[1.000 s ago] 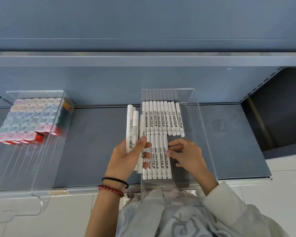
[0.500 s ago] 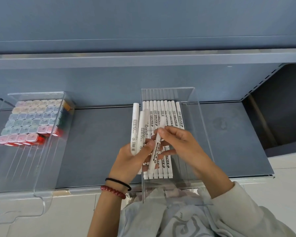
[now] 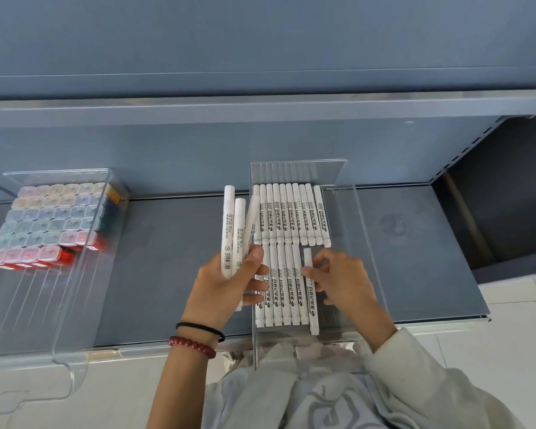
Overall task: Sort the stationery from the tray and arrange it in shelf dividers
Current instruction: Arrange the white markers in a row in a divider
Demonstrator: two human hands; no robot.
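A grey shelf [image 3: 174,274] is seen under a blue back panel. Three white markers [image 3: 228,230] are gripped in the left hand [image 3: 220,289]. Just right of it, inside the clear divider [image 3: 369,243], a single marker [image 3: 312,305] is pinched by the right hand [image 3: 344,280] beside the near row [image 3: 287,292].

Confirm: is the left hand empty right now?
No, the left hand grips three white markers just left of the clear divider.

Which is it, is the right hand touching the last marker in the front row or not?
Touching. The head view shows the right hand pinching the rightmost front-row marker near its upper end, with no gap.
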